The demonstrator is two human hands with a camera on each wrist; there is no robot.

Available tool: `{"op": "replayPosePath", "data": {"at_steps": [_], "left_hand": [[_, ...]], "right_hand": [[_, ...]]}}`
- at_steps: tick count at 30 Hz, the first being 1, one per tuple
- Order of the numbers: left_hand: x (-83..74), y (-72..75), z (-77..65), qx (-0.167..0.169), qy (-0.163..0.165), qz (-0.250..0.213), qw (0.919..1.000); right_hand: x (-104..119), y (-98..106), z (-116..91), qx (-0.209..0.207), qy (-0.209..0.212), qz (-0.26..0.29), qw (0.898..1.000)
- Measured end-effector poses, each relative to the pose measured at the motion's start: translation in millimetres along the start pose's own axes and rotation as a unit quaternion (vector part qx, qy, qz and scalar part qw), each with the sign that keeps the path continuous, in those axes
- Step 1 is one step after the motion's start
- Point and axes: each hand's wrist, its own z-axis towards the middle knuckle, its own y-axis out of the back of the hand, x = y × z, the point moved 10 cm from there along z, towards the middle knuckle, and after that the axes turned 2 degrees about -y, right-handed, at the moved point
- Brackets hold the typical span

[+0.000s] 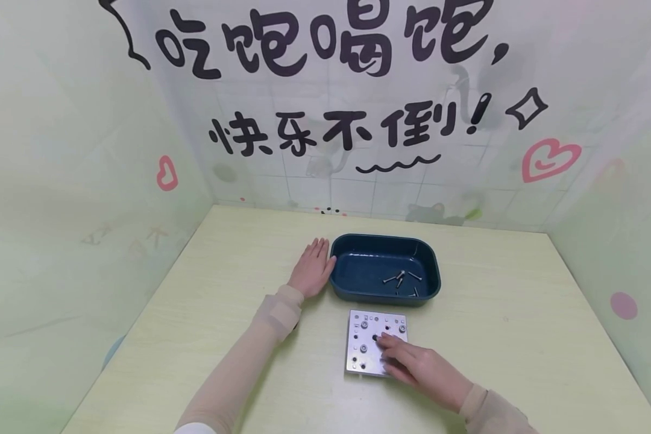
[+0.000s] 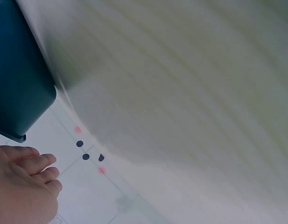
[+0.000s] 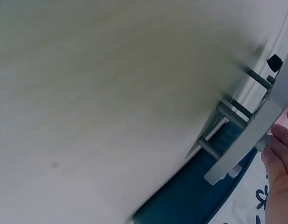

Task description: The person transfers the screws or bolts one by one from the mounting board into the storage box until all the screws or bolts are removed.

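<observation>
A square metal plate with several holes stands raised on screws, whose shanks show beneath it in the right wrist view. Screw heads show on its top. Over the plate's right side, my right hand has its fingers bent down, and the fingertips are at a screw head. My left hand lies with fingers extended against the left wall of a dark blue tray. Several loose screws lie in the tray's right part. The right fingers partly cover the plate in the head view.
Behind the tray, the pale wooden table meets a printed backdrop with large dark lettering. Side panels enclose the table at left and right. The tray stands just behind the plate.
</observation>
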Motion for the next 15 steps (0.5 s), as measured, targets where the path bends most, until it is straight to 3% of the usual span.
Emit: {"op": "replayPosePath", "data": {"at_steps": [9, 15], "left_hand": [[0.9, -0.6, 1.0, -0.001, 0.0, -0.001, 1.0], [1.5, -1.8, 1.1, -0.003, 0.0, 0.001, 1.0]], "right_hand": [[4.6, -3.3, -6.9, -0.015, 0.023, -0.01, 1.0], [3.6, -3.0, -7.5, -0.004, 0.017, -0.012, 1.0]]}}
